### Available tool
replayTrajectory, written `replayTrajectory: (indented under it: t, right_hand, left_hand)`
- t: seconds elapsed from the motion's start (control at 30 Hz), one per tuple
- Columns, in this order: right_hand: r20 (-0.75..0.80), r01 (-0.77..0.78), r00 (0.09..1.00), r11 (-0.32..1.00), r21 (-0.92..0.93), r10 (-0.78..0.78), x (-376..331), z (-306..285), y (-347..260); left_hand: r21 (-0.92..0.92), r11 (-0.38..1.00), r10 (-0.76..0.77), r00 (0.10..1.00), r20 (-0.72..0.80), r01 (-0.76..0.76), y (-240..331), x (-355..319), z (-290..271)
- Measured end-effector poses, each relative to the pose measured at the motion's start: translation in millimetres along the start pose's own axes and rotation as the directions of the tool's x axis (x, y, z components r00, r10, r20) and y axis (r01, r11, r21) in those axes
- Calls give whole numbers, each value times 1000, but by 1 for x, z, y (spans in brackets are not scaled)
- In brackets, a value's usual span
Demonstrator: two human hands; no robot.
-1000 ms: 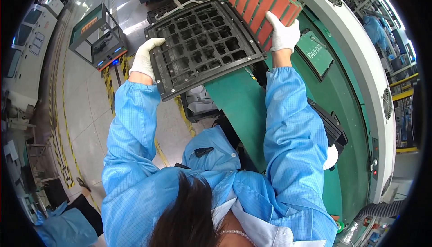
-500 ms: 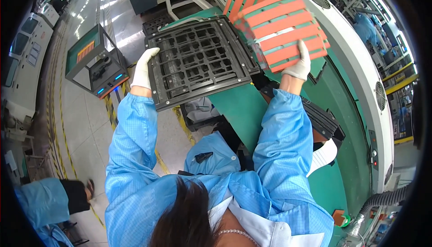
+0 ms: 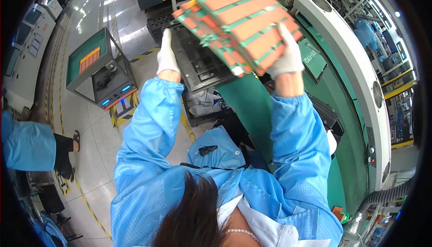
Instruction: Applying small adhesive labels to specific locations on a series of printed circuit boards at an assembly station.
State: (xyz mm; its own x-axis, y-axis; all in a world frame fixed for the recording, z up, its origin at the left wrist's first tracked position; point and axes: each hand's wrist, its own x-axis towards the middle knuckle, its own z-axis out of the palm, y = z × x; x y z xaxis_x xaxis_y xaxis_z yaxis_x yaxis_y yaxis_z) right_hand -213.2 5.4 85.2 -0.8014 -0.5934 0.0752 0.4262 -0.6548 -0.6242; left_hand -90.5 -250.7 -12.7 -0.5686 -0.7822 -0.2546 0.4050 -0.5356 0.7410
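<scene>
My gloved right hand (image 3: 288,56) is closed on the right edge of a stack of orange and green striped panels (image 3: 252,15), thumb on top. The stack is tilted and fanned out, its left part over a black slotted tray (image 3: 198,62). My gloved left hand (image 3: 166,56) grips the left edge of that tray, its fingers mostly hidden behind the edge. Much of the tray lies hidden under the panels.
The green tabletop (image 3: 247,112) reaches beneath the tray. A long white machine housing (image 3: 351,49) borders it on the right. On the left stands a dark-framed cart (image 3: 101,71) with orange panels inside. A bin (image 3: 202,107) sits below the tray; another person's blue sleeve (image 3: 29,146) shows far left.
The panel stack has moved left and up in the picture, now covering much of the tray. My left hand and the tray's left edge have shifted right.
</scene>
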Motion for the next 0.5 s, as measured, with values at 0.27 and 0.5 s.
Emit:
replayTrajectory:
  t: [0.27,0.5]
  right_hand:
    - [-150,-128,983,984,-121,110,17,26,46]
    - [-336,-494,827,297,-817,451,33,25,-8]
  left_hand:
    - [-384,921,69,998,-12,-68,9,-29,45]
    - [-161,987,-6,998,67,16,30,11,40]
